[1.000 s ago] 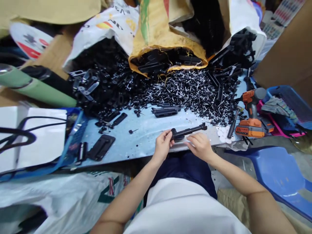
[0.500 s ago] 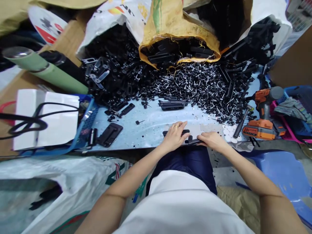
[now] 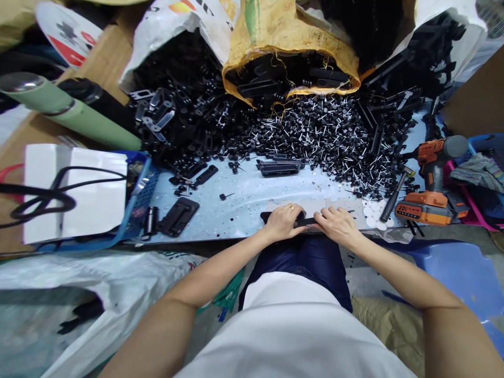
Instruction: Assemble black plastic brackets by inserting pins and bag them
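My left hand (image 3: 283, 222) and my right hand (image 3: 337, 224) press side by side on a long black plastic part (image 3: 305, 220) lying flat at the near edge of the pale blue table (image 3: 244, 205). Both hands have their fingers curled down over the part, which shows only between and beside them. A ring is on my left hand. Beyond the hands lies another black part (image 3: 279, 167) and a big heap of small black pieces with metal pins (image 3: 331, 142).
Open sacks of black parts (image 3: 287, 73) stand at the back. An orange cordless drill (image 3: 431, 184) and a hammer (image 3: 394, 194) lie at the right, a black hinged piece (image 3: 177, 216) at the left, a blue crate with white paper (image 3: 74, 199) beyond it, and a blue chair (image 3: 460, 278) lower right.
The black part was held up off the table in both hands; now it lies flat at the table's near edge with both hands pressing on it.
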Motion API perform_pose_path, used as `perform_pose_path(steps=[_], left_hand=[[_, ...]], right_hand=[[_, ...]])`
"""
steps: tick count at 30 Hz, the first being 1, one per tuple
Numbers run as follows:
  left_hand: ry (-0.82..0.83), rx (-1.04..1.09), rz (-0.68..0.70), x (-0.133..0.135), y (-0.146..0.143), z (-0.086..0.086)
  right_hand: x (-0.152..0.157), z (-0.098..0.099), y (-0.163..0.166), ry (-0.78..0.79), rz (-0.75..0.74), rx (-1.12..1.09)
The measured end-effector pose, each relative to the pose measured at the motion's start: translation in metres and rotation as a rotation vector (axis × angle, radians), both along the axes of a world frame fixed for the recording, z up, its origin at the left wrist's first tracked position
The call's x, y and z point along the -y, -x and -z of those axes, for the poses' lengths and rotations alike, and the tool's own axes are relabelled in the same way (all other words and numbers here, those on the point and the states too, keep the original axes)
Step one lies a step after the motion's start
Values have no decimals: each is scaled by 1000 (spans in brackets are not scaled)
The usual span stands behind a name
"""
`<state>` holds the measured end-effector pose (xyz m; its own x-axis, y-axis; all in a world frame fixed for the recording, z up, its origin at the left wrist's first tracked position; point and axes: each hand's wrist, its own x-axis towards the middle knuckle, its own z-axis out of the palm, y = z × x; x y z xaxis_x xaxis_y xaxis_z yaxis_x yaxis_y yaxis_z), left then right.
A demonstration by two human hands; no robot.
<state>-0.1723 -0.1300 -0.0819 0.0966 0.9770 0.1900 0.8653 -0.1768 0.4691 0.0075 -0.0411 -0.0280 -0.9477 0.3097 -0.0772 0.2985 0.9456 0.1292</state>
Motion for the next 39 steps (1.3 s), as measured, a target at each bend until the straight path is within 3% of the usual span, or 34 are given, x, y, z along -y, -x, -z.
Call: perform_pose_path(steps=[4,8,10,13,15,18,21,24,27,31,35,39], left_hand=[[0,15,-20,-4,-4,-1],[35,18,-13,-9,8,-10],[17,5,-282,-3,34,-12],[62,-57,-943,17,86,-7],[161,-78,-1107,29,113,0],[145,-21,-1030,35,121,8],[-5,196,-914,33,98,5],[-29,442,-774,31,68,-2],[-38,525,-649,33,49,-8],[-16,309,-518,36,44,-16],[123,-18,-379,31,45,-32],[237,-206,-268,17,43,-47]], right_hand=[[-12,-5,4,3,-90,6],[-29,6,-5,34,-111,-23],[-38,16,-12,66,-96,-51],[-52,27,-11,141,-13,-134],[-63,28,6,167,117,-199],[-81,22,52,147,429,-240],[-95,14,98,146,653,-151],[-98,11,117,157,643,-26],[-94,12,109,127,632,27],[-90,15,87,96,567,43],[-89,18,70,77,501,43],[-90,19,61,27,460,44]])
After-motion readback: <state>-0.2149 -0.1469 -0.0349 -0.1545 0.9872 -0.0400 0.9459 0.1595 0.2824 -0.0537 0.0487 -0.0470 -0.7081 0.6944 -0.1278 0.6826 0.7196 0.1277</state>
